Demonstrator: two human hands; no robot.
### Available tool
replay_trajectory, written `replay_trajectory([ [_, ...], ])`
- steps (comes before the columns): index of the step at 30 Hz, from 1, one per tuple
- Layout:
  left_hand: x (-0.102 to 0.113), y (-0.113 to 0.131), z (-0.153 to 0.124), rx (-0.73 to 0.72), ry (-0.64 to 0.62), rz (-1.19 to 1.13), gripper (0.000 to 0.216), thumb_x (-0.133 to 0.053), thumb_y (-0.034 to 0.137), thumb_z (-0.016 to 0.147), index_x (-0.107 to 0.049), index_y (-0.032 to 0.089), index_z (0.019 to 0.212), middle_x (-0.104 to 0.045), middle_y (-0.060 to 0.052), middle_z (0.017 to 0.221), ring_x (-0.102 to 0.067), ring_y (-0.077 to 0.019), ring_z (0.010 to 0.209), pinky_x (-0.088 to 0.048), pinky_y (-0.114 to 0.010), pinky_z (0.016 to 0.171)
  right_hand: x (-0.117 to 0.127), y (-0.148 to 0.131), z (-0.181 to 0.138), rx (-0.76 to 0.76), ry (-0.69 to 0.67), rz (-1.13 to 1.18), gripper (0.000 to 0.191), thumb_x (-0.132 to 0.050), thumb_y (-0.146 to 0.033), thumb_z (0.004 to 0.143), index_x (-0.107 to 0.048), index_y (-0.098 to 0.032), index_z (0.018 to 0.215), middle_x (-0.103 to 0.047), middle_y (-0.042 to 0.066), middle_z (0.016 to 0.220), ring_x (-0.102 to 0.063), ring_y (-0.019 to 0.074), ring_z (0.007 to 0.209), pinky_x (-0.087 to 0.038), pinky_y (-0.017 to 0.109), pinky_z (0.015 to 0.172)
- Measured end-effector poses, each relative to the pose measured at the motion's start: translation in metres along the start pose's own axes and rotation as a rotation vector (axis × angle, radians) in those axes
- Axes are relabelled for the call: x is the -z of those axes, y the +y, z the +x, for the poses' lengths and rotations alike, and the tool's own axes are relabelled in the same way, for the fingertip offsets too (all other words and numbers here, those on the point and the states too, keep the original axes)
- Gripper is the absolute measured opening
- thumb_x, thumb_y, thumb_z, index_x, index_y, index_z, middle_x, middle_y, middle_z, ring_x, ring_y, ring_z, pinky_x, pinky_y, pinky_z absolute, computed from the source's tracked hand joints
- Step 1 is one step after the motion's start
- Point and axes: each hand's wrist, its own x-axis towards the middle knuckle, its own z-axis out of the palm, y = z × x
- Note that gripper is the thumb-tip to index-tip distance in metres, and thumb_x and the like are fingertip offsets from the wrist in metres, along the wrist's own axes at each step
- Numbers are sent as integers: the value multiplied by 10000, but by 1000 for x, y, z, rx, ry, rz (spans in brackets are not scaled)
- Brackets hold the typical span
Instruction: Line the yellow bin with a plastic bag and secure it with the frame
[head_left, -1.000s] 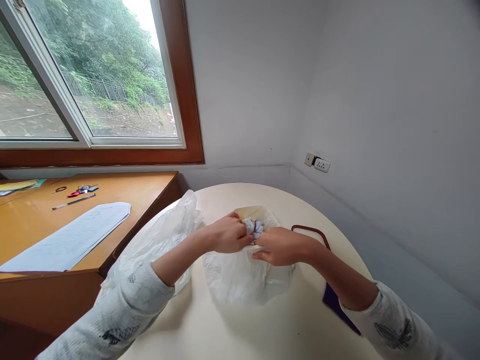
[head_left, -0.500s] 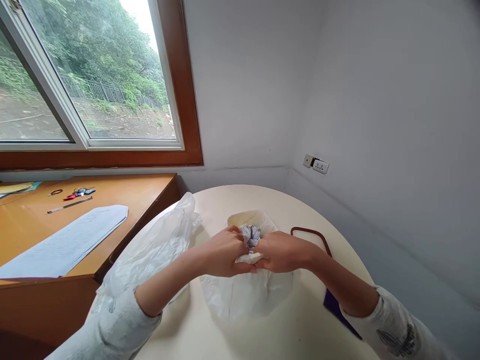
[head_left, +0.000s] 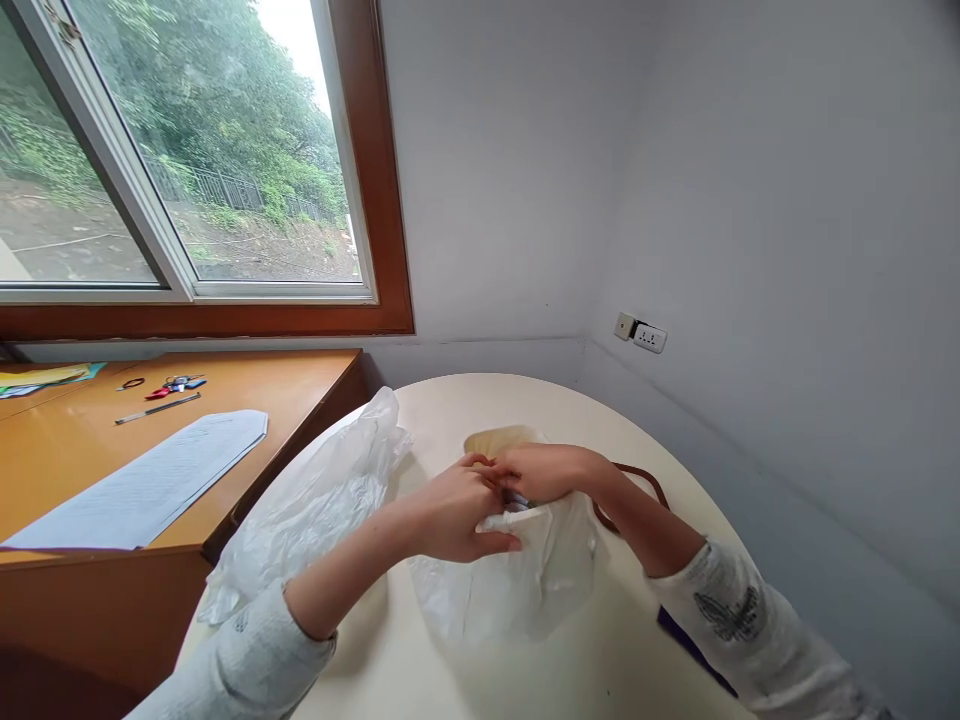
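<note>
A whitish plastic bag [head_left: 502, 595] stands on the round table with its mouth up, its far inner side a pale tan. My left hand [head_left: 457, 510] is at the near left of the mouth; its thumb lies outside and its fingers reach inside, with the bag's rim between them. Over the opening, my right hand [head_left: 546, 472] has its fingers bent down into the bag beside the left fingertips. Crumpled white paper [head_left: 516, 502] shows partly beneath the fingers. What the right fingertips touch is hidden.
Another crumpled clear plastic bag [head_left: 322, 500] lies left on the round table [head_left: 450, 690]. A brown strap [head_left: 652, 480] and a dark purple item [head_left: 694, 650] are partly behind my right arm. The wooden desk [head_left: 300, 390] holds papers [head_left: 150, 480], a pen [head_left: 157, 408] and keys [head_left: 176, 385].
My right hand has come off the bag's near rim and moved up over the opening, beside the left fingers. The crumpled paper is lower and more covered. The view has shifted slightly.
</note>
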Motion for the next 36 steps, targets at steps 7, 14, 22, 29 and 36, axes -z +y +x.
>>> replay_trajectory([
  [7,-11,5,-14,82,218,-56,219,-601,399,808,-599,201,901,-624,-61,940,-540,-209,879,-423,-331,801,-3,-4,1,-43,-82,15,94,-568,-208,750,-609,-188,667,-543,-31,581,-433,103,490,-331,239,447],
  [14,-23,9,-24,83,251,-52,189,-475,291,889,-531,182,745,-536,-9,675,-477,-149,668,-405,-357,827,9,15,-24,-22,456,230,345,-386,-360,904,-626,-250,1126,-581,32,1241,-499,229,1161,-375,385,991],
  [22,-16,-2,-13,63,198,-73,322,-521,346,841,-417,190,580,-474,4,600,-463,-152,663,-417,-372,848,-26,45,-26,-177,531,672,439,-362,-472,911,-483,-288,1291,-420,9,1407,-355,183,1304,-269,393,1098],
  [29,-41,-11,-38,286,497,-388,850,-720,475,666,-289,284,1373,-193,-119,1476,-182,-348,1355,-200,-526,1092,-47,53,-50,-83,723,898,672,-400,-595,856,-149,-355,1431,-212,23,1508,-171,178,1385,-191,436,1112],
  [36,-103,-14,-40,407,564,-1041,1204,-750,538,598,67,279,1444,-108,-148,1516,-165,-360,1368,-205,-530,1090,-99,57,-53,111,519,1208,1248,-676,-686,541,131,-329,1425,11,86,1536,-93,246,1397,-209,456,1090],
])
